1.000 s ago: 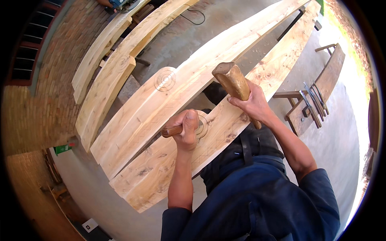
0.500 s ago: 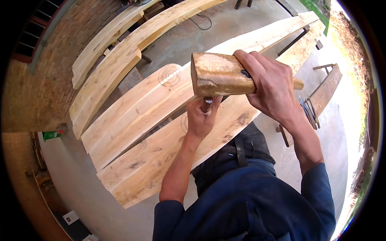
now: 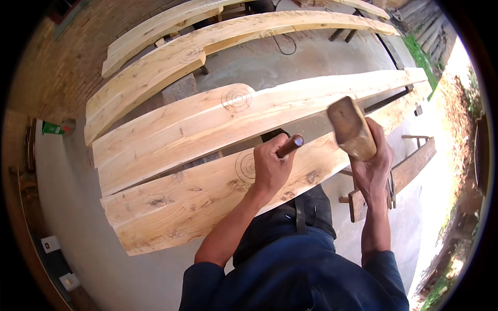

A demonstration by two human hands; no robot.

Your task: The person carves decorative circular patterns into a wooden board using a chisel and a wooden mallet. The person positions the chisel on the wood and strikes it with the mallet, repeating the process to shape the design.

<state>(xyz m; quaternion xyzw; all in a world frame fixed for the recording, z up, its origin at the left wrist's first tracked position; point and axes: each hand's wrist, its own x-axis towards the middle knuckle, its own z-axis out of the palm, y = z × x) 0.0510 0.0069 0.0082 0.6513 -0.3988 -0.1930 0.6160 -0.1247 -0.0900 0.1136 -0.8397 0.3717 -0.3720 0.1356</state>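
Note:
My left hand [image 3: 272, 168] is wrapped round a chisel, whose round wooden handle [image 3: 290, 146] sticks up from the fist; its blade is hidden below. It is above the nearest long pale timber [image 3: 171, 220], close to concentric circles [image 3: 246, 167] marked on that wood. To the right, my right hand [image 3: 376, 155] grips a wooden mallet, its worn blocky head [image 3: 351, 129] raised and apart from the chisel. The mallet's handle is mostly covered by my fingers. A second shaped timber [image 3: 155, 141], with circles near its shoulder, lies just beyond.
Two more curved timbers, one long [image 3: 150, 67], lie farther back on supports. A low wooden bench [image 3: 415, 165] stands at the right with several slim tools on it. A black cable [image 3: 287, 52] loops over the concrete floor [image 3: 72, 186]. A brick wall [image 3: 67, 72] rises at the left.
The mallet has swung right and away from the chisel handle, its head turning. My left hand with the chisel appears farther right and lower, as the whole view has shifted.

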